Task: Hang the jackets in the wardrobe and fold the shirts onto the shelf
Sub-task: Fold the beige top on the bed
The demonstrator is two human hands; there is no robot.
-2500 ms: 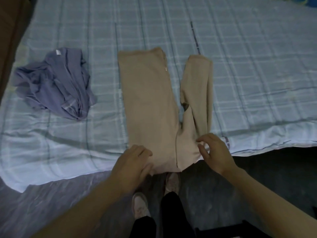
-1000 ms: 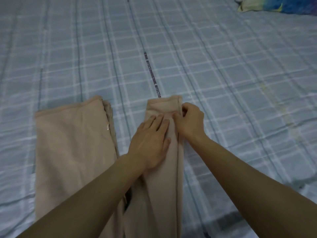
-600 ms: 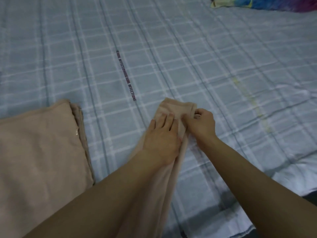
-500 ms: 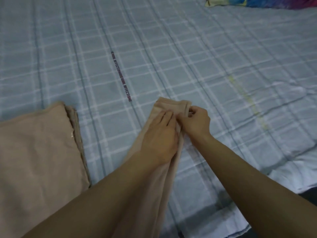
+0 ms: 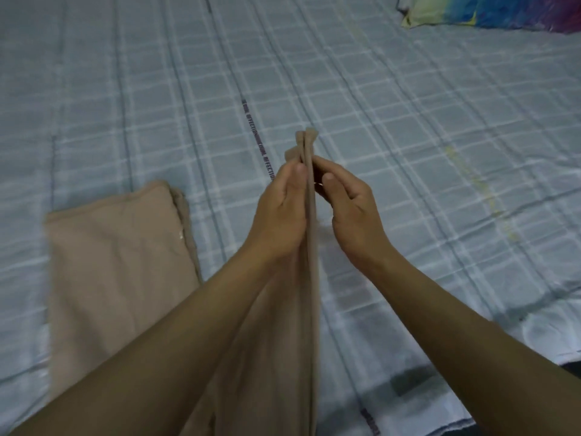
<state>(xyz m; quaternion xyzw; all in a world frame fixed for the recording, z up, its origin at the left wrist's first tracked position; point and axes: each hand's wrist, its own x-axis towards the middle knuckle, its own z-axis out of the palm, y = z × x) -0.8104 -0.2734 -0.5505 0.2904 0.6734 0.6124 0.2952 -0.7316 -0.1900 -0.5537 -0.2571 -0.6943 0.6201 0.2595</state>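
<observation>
On the bed (image 5: 408,127), both hands (image 5: 314,202) now pinch the sleeve (image 5: 309,171), lifted up.

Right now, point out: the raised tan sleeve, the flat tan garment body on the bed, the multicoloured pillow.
raised tan sleeve (image 5: 309,143), head view, cuff end above the fingers.
flat tan garment body (image 5: 119,262), head view, middle of panel.
multicoloured pillow (image 5: 490,11), head view, blue middle.

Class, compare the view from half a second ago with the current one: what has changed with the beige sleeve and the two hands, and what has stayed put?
The sleeve has been lifted off the bed sheet; its end now stands up on edge. The left hand and right hand, which earlier lay on it and nipped its edge, now pinch it between them. The body of the beige garment stays flat on the sheet, to the left.
</observation>
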